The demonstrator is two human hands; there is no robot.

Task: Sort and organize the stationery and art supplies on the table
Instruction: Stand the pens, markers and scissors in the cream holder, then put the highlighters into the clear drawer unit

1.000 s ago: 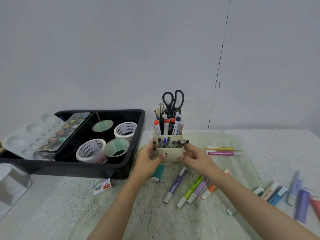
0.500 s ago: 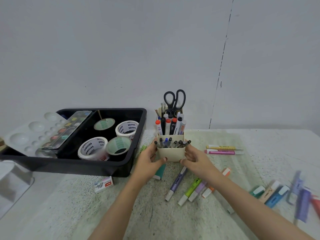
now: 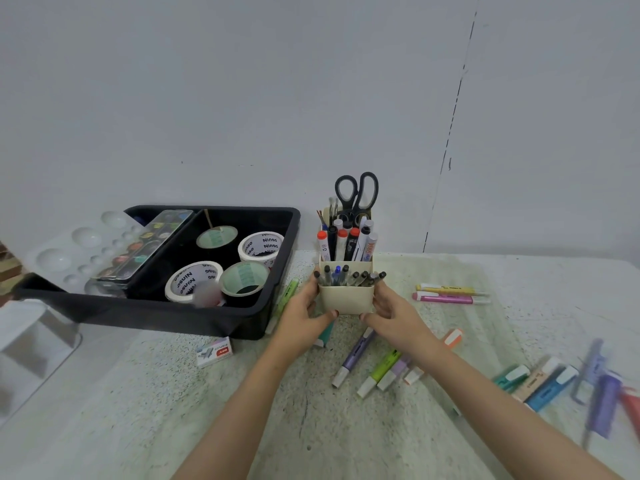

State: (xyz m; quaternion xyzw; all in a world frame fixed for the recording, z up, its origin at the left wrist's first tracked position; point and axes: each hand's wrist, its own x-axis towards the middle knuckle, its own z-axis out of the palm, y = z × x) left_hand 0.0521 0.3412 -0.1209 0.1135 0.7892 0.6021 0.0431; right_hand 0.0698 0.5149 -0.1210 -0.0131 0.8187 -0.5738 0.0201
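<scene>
tape rolls (image 3: 262, 247) marked "ninso" lie in the black tray (image 3: 138, 311). fingers (image 3: 327, 316) of left hand (image 3: 301, 317) and right hand (image 3: 394, 315) grip the cream holder (image 3: 346, 299) containing pens (image 3: 337, 275), scissors (image 3: 356, 194).

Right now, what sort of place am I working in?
Likely a craft desk against a bare wall: a black tray holding tape rolls and a paint set, a cream pen holder with scissors, highlighters scattered on the table.

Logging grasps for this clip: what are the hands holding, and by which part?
The pen holder: left hand grips its lower left side, right hand its lower right side.
</scene>
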